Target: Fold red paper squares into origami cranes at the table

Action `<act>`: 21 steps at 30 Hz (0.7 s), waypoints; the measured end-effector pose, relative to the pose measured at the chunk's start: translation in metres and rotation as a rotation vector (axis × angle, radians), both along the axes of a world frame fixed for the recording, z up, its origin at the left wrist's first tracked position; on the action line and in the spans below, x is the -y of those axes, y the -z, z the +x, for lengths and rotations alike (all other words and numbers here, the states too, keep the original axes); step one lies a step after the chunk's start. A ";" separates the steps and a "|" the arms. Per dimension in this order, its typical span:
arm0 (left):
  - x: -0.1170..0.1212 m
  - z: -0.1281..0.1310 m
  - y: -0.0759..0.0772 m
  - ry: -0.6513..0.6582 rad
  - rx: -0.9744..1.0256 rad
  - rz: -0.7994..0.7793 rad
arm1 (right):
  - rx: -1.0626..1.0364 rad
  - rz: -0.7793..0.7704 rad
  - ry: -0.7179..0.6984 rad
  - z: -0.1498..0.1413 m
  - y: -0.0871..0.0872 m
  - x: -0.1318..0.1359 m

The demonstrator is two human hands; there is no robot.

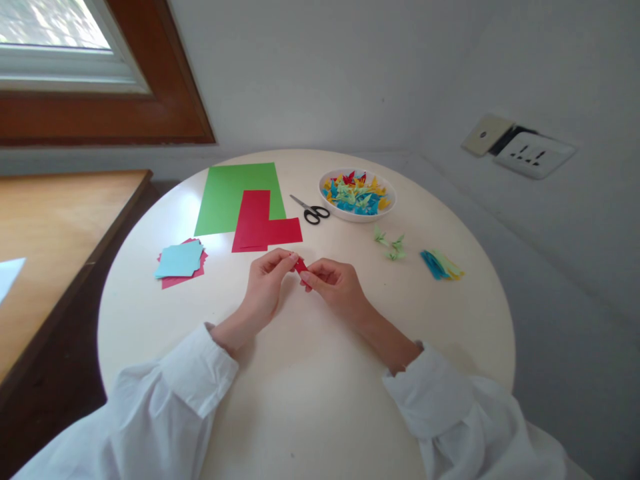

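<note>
A small folded piece of red paper is pinched between both hands above the middle of the white round table. My left hand grips its upper left end with thumb and fingertips. On the other side, my right hand holds the lower right end, thumb on top. The fingers hide part of the folds. Just beyond the hands lie red paper sheets, partly over a large green sheet. Black-handled scissors rest right of the sheets, blades pointing up and left.
A white oval dish holds many colourful folded paper cranes. Several pale green cranes lie nearer, left of a fanned bundle of blue, green and yellow folded papers. Light blue squares sit over red ones at left. Walls border the table behind and right.
</note>
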State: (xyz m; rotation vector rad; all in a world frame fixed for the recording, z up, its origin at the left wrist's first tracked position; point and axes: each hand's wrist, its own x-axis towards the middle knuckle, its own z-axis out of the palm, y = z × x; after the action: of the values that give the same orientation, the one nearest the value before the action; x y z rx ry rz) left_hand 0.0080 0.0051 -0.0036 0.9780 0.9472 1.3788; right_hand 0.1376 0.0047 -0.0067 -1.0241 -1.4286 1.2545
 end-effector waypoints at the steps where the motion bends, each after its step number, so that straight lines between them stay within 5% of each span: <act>1: 0.000 0.000 0.000 -0.004 -0.003 -0.005 | 0.002 -0.001 0.000 0.000 0.000 0.000; 13: -0.008 -0.005 0.002 -0.161 -0.023 -0.010 | -0.023 -0.038 0.037 0.000 0.001 0.001; 21: -0.001 -0.004 0.000 0.054 -0.352 0.252 | -0.066 -0.057 0.143 0.003 -0.001 -0.005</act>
State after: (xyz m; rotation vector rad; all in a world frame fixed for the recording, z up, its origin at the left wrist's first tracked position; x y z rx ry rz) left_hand 0.0042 0.0056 -0.0037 1.4616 1.0099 1.3260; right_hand 0.1406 0.0097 -0.0059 -1.0940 -1.2533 1.2186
